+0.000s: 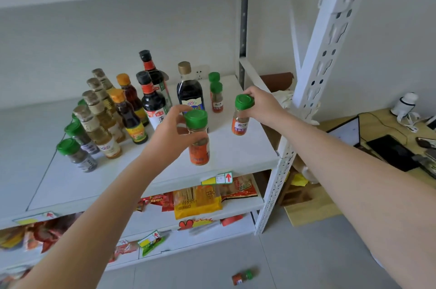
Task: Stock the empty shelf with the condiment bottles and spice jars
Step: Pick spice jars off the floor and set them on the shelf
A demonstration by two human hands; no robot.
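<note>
- We judge the near spice jar most at risk. It is close to the front edge of the shelf, and a careless release could tip it off towards the jar lying on the floor.
- Our left hand could knock the dark bottle just behind it.
- That hand curls its fingers and thumb round the near jar's neck.
- Our right hand pinches the cap of the far spice jar, near the shelf's right end.
</note>
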